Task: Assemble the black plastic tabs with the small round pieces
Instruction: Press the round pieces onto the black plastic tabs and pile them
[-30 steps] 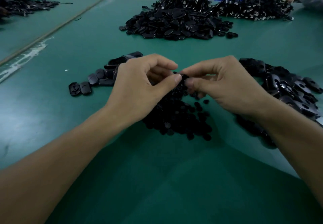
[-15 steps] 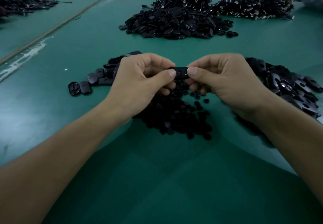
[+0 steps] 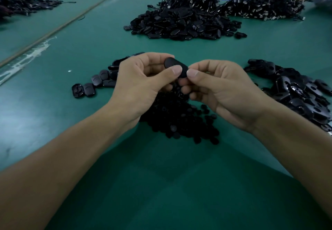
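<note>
In the center of the frame, the left hand [image 3: 142,84] and right hand [image 3: 222,89] both pinch 1 black tab [image 3: 175,67] between thumb and fingers, above the pile of small round pieces [image 3: 179,120] on the green table [image 3: 161,184]. A row of tabs [image 3: 93,84] lies at center left, a heap of tabs [image 3: 296,93] sits at the right edge, and a bigger heap [image 3: 181,25] sits at upper center.

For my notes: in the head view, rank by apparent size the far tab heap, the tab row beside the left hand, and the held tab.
1. Far tab heap, largest despite distance.
2. Tab row, partly hidden.
3. Held tab, smallest.
</note>
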